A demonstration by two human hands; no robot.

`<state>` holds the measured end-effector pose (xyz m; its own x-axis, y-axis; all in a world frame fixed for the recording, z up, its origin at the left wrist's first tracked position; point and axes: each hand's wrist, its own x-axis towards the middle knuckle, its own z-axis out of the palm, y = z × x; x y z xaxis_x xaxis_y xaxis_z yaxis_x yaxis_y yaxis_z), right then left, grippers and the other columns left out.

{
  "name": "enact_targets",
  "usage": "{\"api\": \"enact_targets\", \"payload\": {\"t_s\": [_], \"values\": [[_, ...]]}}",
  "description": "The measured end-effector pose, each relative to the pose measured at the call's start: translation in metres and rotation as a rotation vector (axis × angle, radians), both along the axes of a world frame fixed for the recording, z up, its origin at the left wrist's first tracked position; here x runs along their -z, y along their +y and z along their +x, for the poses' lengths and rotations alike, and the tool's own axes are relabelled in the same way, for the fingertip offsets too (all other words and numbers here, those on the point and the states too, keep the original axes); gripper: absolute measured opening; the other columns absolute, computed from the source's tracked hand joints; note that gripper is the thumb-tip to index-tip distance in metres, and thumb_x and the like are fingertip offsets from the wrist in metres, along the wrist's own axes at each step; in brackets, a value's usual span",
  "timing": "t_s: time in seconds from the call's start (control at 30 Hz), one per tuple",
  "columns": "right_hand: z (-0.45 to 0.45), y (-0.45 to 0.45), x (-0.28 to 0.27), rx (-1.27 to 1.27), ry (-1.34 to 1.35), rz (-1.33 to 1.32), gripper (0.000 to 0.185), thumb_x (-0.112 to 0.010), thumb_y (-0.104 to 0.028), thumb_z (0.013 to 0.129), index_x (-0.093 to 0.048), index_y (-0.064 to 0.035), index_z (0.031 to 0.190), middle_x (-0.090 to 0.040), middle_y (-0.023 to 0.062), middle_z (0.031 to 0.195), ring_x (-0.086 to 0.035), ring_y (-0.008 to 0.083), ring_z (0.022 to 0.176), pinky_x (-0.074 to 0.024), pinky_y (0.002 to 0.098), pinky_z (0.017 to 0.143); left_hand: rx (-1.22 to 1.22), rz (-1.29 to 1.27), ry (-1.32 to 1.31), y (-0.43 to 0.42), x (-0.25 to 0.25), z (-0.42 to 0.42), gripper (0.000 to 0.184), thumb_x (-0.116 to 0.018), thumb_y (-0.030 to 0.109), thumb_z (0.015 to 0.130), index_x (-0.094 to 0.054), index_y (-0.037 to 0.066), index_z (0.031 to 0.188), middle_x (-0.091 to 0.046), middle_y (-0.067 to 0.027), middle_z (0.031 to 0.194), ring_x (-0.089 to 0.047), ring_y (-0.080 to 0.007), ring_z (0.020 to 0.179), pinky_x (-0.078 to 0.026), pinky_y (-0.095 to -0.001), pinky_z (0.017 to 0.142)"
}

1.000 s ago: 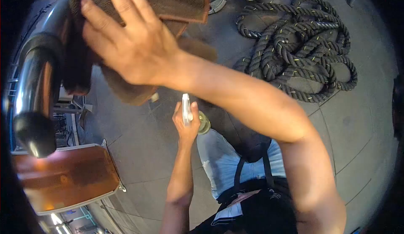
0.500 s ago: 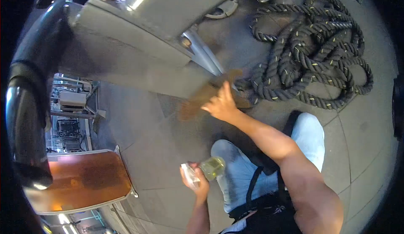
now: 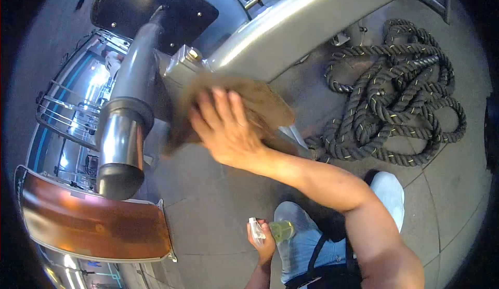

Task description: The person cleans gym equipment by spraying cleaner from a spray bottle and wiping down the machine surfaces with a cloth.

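Observation:
My right hand (image 3: 228, 133) lies with its fingers spread and stretched flat over a brown cloth (image 3: 265, 102). The cloth is smeared by motion and covers part of the grey metal frame (image 3: 296, 24) of a gym machine, close to its bolted end. Lower down, near my left knee, my left hand (image 3: 264, 245) is wrapped round a spray bottle (image 3: 282, 231). The bottle lies tilted on its side, with a white trigger head and pale yellow-green liquid inside the clear body.
A thick black battle rope (image 3: 390, 102) lies heaped on the tiled floor (image 3: 208, 206) to the right. At left, a dark padded handle tube (image 3: 130, 112) juts out near a black plate (image 3: 150, 8). A shiny brown-orange panel (image 3: 93, 219) stands at lower left.
My right hand and the cloth have moved up and left along the frame, and the fingers are now spread flat. The view has shifted, showing more of the machine's upper part. The bottle stays in my left hand.

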<state>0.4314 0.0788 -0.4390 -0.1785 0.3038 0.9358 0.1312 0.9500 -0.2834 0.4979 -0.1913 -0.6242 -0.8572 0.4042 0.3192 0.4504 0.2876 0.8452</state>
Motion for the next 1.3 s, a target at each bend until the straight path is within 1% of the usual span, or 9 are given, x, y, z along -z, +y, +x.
{"api": "enact_targets", "payload": {"t_s": [0.13,0.37,0.53,0.77,0.87,0.97,1.03,1.13,1.3], "values": [[0.002,0.016,-0.076,0.317,0.068,0.006,0.052,-0.047,-0.023,0.089,-0.053,0.0081,0.13,-0.036,0.028,0.149,-0.033,0.0444,0.14,-0.0215,0.054,0.117,0.054,-0.136,0.011,-0.005,-0.005,0.0,0.013,-0.057,0.012,0.095,-0.055,0.001,0.101,-0.055,-0.006,0.09,-0.058,-0.015,0.083,-0.048,-0.0306,0.074],[-0.002,0.014,0.034,0.011,0.083,0.054,0.055,-0.068,-0.029,0.076,-0.061,0.002,0.121,-0.037,0.0236,0.151,-0.028,0.0467,0.143,-0.0228,0.0565,0.115,0.083,-0.091,0.052,0.001,-0.005,0.001,0.011,-0.058,0.012,0.094,-0.056,0.002,0.097,-0.055,-0.0046,0.085,-0.055,-0.0134,0.079,-0.046,-0.0293,0.071],[0.026,0.031,-0.043,-0.359,0.311,0.028,0.042,-0.071,-0.017,0.071,-0.062,0.0064,0.104,-0.039,0.0276,0.148,-0.03,0.0507,0.139,-0.0265,0.0613,0.112,0.042,-0.02,0.017,0.0,0.004,-0.003,0.012,-0.06,0.01,0.09,-0.058,-0.002,0.09,-0.055,-0.0086,0.084,-0.057,-0.0198,0.075,-0.046,-0.0336,0.067],[-0.004,0.113,-0.133,-0.336,0.135,-0.468,0.037,-0.055,-0.035,0.09,-0.068,-0.0011,0.085,-0.068,0.0257,0.084,-0.068,0.0423,0.084,-0.0548,0.0506,0.074,0.035,0.0,-0.043,0.005,-0.001,-0.004,0.013,-0.061,0.012,0.091,-0.058,-0.001,0.091,-0.055,-0.0087,0.082,-0.057,-0.019,0.075,-0.045,-0.0333,0.068],[-0.001,0.14,-0.126,-0.359,0.143,0.307,0.031,-0.062,-0.038,0.087,-0.07,-0.0081,0.086,-0.07,0.0187,0.082,-0.07,0.0341,0.079,-0.0564,0.0425,0.067,0.074,-0.061,0.046,0.005,-0.003,-0.007,0.013,-0.059,0.016,0.095,-0.057,0.003,0.097,-0.056,-0.0033,0.085,-0.054,-0.0123,0.077,-0.045,-0.0286,0.069],[0.019,0.082,-0.123,-0.219,0.127,-0.367,0.027,-0.067,-0.034,0.085,-0.069,-0.0076,0.09,-0.068,0.0148,0.079,-0.07,0.0324,0.076,-0.0558,0.0396,0.065,0.072,-0.019,0.049,0.004,0.003,-0.007,0.013,-0.059,0.015,0.095,-0.057,0.002,0.097,-0.056,-0.0037,0.085,-0.054,-0.0129,0.077,-0.045,-0.029,0.069],[0.016,0.058,-0.082,-0.17,0.385,-0.083,0.045,-0.071,-0.026,0.083,-0.062,0.0019,0.117,-0.061,0.024,0.124,-0.059,0.0386,0.116,-0.0478,0.0472,0.095,0.038,-0.007,0.039,0.007,-0.003,-0.002,0.014,-0.06,0.015,0.093,-0.058,0.001,0.095,-0.057,-0.0065,0.083,-0.056,-0.0164,0.077,-0.046,-0.0316,0.069],[0.027,0.025,-0.017,-0.081,0.05,0.073,0.067,-0.073,-0.023,0.076,-0.052,-0.0034,0.137,-0.036,0.0213,0.152,-0.031,0.0468,0.14,-0.0351,0.0577,0.108,0.023,0.02,0.072,0.013,-0.006,0.0,0.016,-0.065,0.013,0.089,-0.06,-0.002,0.091,-0.059,-0.0106,0.082,-0.061,-0.0231,0.075,-0.048,-0.0362,0.066],[0.016,0.026,0.044,-0.062,-0.24,0.427,0.059,-0.068,-0.028,0.08,-0.054,-0.0125,0.136,-0.04,0.0148,0.151,-0.033,0.0425,0.14,-0.0343,0.0567,0.109,0.032,0.047,0.053,0.007,-0.004,0.0,0.015,-0.066,0.012,0.086,-0.06,-0.002,0.086,-0.057,-0.0126,0.081,-0.06,-0.0267,0.072,-0.047,-0.0369,0.065]]}}
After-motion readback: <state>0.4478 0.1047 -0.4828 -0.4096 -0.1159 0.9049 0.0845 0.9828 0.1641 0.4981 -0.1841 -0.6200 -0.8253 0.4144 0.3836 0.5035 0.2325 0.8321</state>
